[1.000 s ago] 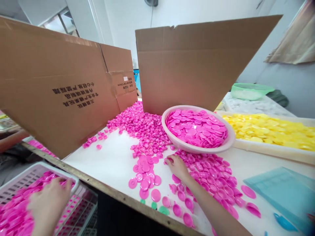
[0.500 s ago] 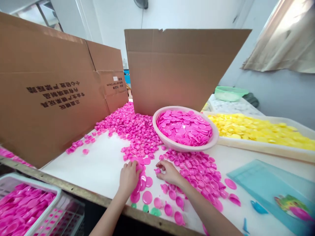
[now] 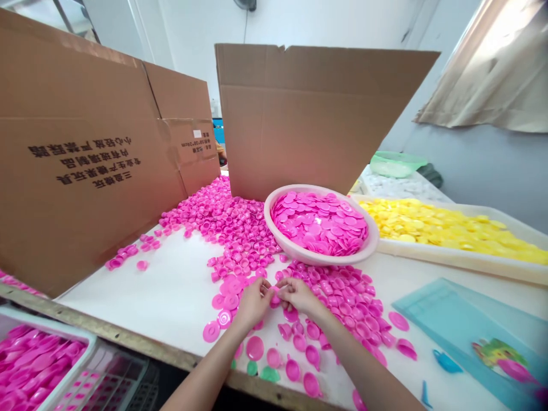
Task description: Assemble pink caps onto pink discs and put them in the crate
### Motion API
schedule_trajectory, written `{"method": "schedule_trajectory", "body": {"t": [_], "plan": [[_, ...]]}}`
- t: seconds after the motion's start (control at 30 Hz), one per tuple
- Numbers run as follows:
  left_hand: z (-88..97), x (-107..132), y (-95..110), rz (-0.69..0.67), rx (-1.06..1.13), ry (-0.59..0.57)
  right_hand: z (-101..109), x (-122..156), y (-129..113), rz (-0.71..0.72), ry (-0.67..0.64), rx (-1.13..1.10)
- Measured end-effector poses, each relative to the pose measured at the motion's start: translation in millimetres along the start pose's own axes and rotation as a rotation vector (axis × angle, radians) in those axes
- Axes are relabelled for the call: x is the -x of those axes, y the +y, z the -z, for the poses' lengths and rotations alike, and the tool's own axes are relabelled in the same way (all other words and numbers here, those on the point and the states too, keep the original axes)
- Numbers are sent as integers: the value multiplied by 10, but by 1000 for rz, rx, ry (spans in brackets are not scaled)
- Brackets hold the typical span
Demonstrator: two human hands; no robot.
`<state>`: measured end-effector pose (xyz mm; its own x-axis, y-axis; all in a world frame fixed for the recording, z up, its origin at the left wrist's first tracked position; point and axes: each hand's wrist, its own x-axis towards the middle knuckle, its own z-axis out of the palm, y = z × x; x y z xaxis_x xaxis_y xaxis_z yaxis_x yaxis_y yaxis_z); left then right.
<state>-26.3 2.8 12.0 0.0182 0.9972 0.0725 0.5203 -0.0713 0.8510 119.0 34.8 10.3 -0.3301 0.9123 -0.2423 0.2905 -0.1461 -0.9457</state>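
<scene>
My hands meet above the white tabletop, fingertips almost touching around small pink plastic pieces. My left hand [image 3: 253, 302] pinches a pink toy saucer [image 3: 275, 295], a thin round disc. My right hand [image 3: 298, 295] is closed at the disc's other side; the small pink toy cup in its fingers is mostly hidden. Loose pink saucers [image 3: 224, 318] lie beside and under my left wrist. Pink toy cups [image 3: 349, 302] with little handles spread to the right of my right hand, and several more cups [image 3: 293, 370] lie nearer the table's front edge.
A pink basin [image 3: 280, 246] full of pink discs stands behind my hands. Beyond lie a heap of small pink cups [image 3: 240, 228] and cardboard boxes [image 3: 317, 125]. At right are a tray of yellow pieces [image 3: 454, 225] and a blue plastic bag [image 3: 454, 319]; a white crate [image 3: 92, 342] stands lower left.
My left hand has moved right, from the saucers to my right hand, bringing a saucer. Several saucers have shifted left on the table. My right hand, holding the cup, has moved little.
</scene>
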Motion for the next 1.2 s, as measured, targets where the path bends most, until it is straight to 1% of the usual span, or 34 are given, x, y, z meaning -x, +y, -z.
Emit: {"method": "schedule_trajectory", "body": {"t": [0.1, 0.2, 0.27, 0.3, 0.37, 0.4, 0.43, 0.47, 0.53, 0.57, 0.6, 0.63, 0.67, 0.73, 0.87, 1.0, 1.1, 1.2], "plan": [[-45, -19, -100, 34, -54, -41, -2, -22, 12, -77, -17, 32], [-54, -68, -182, 124, 36, -178, -11, -38, -7, -147, -47, 55], [-24, -119, -199, 165, 71, -264, -19, -35, -32, -198, -66, 69], [-3, -145, -194, 171, 57, -303, -26, -26, -44, -222, -76, 74], [34, -184, -159, 161, -50, -354, -45, 4, -59, -259, -104, 68], [41, -194, -134, 146, -132, -343, -56, 22, -60, -272, -117, 57], [37, -195, -108, 117, -225, -292, -67, 40, -58, -279, -126, 42], [22, -189, -83, 77, -324, -204, -77, 56, -52, -282, -130, 25], [-34, -159, -49, -26, -510, 11, -88, 74, -34, -286, -134, -6], [-66, -141, -41, -70, -581, 91, -87, 75, -24, -286, -141, -17], [-95, -125, -39, -102, -638, 139, -83, 71, -15, -287, -155, -25], [-117, -113, -39, -120, -683, 155, -77, 63, -7, -288, -174, -32], [-132, -106, -40, -129, -714, 148, -71, 51, 0, -289, -195, -36], [-144, -111, -35, -149, -753, 98, -64, 24, 12, -296, -226, -36], [-153, -160, 21, -159, -788, -17, -76, -8, 32, -304, -212, -21], [-180, -187, 46, -116, -731, -61, -74, 8, 20, -302, -213, -56], [-195, -199, 5, -97, -669, -75, -46, 1, 3, -318, -250, -78], [-201, -212, -43, -81, -614, -120, -34, -36, 36, -335, -259, -85]]}}
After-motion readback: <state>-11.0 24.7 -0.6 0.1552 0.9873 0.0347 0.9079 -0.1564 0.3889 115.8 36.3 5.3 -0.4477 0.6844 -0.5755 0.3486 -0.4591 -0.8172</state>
